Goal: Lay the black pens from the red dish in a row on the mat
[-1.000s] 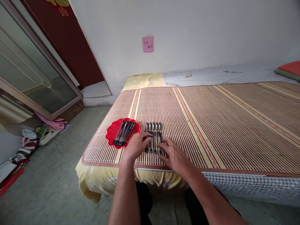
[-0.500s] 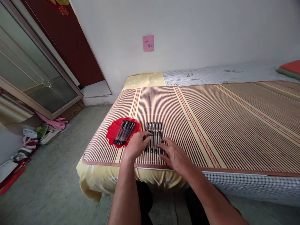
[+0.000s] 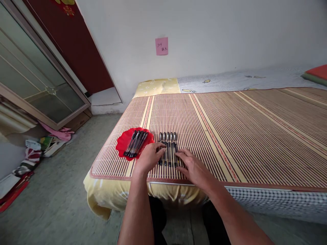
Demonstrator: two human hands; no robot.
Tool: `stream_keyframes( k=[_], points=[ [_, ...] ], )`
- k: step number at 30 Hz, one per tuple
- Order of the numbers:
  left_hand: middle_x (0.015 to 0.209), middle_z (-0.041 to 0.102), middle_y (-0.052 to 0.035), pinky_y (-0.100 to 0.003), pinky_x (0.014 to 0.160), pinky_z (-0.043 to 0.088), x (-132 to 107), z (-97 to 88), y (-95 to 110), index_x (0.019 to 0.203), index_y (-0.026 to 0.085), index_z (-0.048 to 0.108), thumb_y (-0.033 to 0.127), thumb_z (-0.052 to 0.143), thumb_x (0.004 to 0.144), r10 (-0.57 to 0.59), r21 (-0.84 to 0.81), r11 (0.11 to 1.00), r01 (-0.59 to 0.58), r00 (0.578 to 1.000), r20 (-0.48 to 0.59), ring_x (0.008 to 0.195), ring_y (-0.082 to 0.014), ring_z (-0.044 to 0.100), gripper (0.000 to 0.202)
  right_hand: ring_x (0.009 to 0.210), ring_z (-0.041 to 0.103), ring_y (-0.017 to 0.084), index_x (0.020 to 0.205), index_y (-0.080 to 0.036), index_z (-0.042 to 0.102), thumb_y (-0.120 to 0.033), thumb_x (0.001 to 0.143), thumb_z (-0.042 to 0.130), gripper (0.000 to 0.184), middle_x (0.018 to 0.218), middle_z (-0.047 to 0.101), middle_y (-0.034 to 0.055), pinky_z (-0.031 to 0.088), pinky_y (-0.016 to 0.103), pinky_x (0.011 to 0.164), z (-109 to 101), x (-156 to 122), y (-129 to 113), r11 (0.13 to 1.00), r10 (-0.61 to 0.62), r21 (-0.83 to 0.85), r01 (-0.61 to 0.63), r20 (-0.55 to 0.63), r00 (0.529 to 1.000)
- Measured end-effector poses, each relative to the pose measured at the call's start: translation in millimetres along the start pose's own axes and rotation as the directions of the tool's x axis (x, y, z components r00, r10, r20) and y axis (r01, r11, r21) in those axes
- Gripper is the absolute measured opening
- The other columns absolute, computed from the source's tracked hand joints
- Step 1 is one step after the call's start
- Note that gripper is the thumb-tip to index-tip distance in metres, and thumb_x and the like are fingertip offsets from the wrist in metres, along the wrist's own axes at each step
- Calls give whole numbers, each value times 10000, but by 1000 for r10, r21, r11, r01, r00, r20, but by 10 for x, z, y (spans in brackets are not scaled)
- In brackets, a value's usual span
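Several black-capped pens (image 3: 168, 146) lie side by side in a row on the striped bamboo mat (image 3: 214, 136), caps pointing away from me. My left hand (image 3: 151, 156) rests at the row's left side, fingers apart and over the leftmost pens, partly hiding them. At the right side of the row, my right hand (image 3: 190, 166) has its fingers spread, the tips at or very near the rightmost pen. Neither hand grips a pen. Just left of my left hand, a red scalloped plate (image 3: 121, 143) holds several more black pens (image 3: 136, 143) in a loose bunch.
The mat covers a bed with a yellow and checked sheet (image 3: 102, 190). A pink note (image 3: 161, 46) is stuck on the wall behind. Folded red and green cloth (image 3: 316, 73) lies at the far right. A glass-paned door (image 3: 43, 75) and cloth items (image 3: 33, 149) are on the left.
My right hand has shifted slightly right, its fingers drawing off the right-hand pens. The left hand and the row of pens look nearly unmoved.
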State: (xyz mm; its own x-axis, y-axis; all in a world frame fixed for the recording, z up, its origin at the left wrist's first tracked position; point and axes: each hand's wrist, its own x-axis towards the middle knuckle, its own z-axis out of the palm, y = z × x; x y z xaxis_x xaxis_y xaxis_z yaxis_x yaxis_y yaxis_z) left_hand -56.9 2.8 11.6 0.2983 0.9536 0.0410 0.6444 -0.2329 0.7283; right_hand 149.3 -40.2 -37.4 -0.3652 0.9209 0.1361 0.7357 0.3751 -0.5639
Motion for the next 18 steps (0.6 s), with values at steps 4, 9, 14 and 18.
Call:
stream_keyframes(
  k=[4, 9, 14, 18],
  points=[
    [857, 767, -65, -283, 689, 450, 6, 6, -6, 1071, 141, 770, 244, 567, 908, 1, 6, 1000, -1, 1000, -3, 774, -199, 664, 279, 1176, 647, 315, 1361, -196, 625, -149, 887, 695, 481, 1390, 543, 161, 578, 479, 955, -10, 1, 9, 1000, 10, -21, -10, 9, 1000],
    [850, 765, -65, -292, 696, 452, 8, 7, -7, 1068, 137, 769, 250, 569, 910, -12, 11, 1000, 12, 1000, -1, 769, -203, 670, 278, 1185, 645, 325, 1339, -201, 650, -168, 895, 696, 447, 1396, 551, 160, 584, 490, 953, 2, 1, -8, 998, 11, -62, -10, 4, 1000],
    [889, 773, -70, -295, 717, 459, 13, 8, -14, 1051, 147, 769, 244, 566, 909, 7, 22, 1000, -7, 1000, -2, 804, -206, 677, 266, 1172, 656, 330, 1354, -214, 643, -187, 915, 677, 441, 1431, 539, 169, 600, 492, 922, -4, 4, -19, 997, 14, -80, -13, 10, 1000],
    [892, 774, -70, -296, 724, 463, 11, 6, -7, 1060, 148, 766, 239, 563, 908, 0, 11, 1000, 0, 1000, 3, 808, -205, 680, 269, 1172, 653, 319, 1353, -211, 639, -170, 906, 681, 451, 1419, 541, 163, 591, 488, 936, -15, 9, -40, 998, 20, -58, -19, 15, 1000]
  ],
)
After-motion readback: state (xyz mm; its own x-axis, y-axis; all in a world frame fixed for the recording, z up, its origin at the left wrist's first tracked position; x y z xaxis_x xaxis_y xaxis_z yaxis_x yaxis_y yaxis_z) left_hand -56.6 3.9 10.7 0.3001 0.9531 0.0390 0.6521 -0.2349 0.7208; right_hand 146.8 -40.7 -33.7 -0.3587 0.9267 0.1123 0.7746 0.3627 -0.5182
